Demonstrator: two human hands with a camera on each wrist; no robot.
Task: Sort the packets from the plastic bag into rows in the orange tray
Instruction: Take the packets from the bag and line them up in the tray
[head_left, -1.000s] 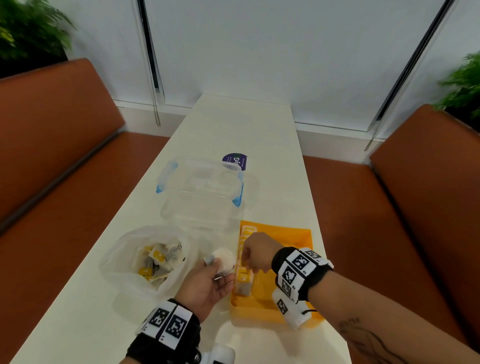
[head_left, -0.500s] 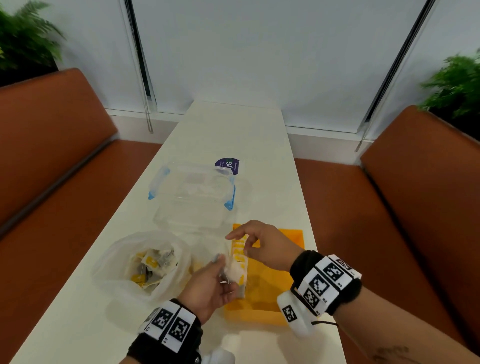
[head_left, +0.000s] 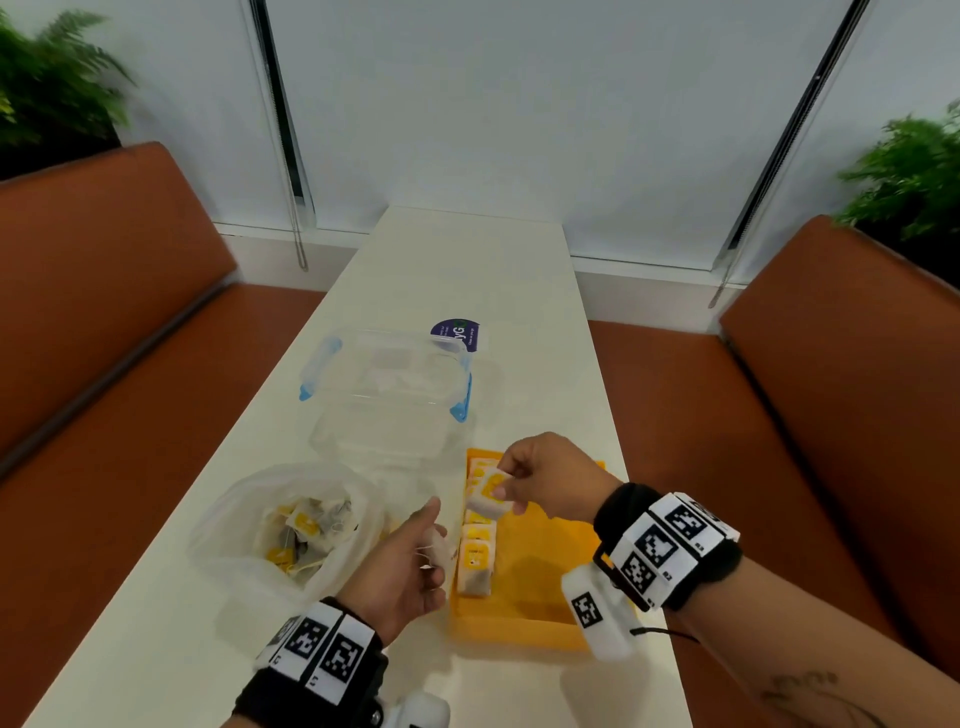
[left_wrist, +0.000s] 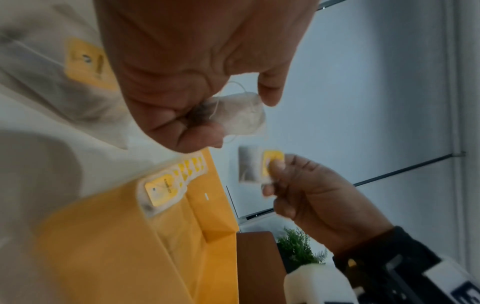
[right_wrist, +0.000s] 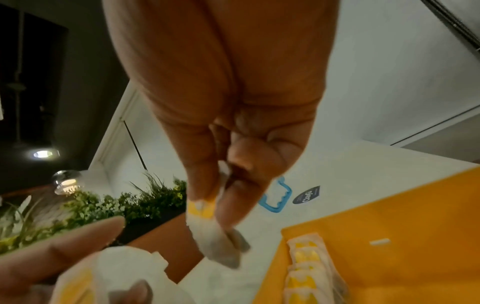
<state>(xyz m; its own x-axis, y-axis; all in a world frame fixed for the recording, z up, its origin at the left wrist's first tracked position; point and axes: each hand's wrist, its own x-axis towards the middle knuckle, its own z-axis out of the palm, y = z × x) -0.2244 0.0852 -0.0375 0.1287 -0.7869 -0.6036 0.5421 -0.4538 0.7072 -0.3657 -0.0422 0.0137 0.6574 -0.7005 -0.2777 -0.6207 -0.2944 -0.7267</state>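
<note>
Your right hand (head_left: 550, 480) pinches a packet (head_left: 488, 493) by its yellow tag, held above the far end of the tray (head_left: 540, 566). Your left hand (head_left: 400, 566) curls round another packet (left_wrist: 241, 115), probably just one, though blur hides much of it. A row (head_left: 475, 545) lies along the tray's left side. The bag (head_left: 291, 525) sits left of it, packets inside.
</note>
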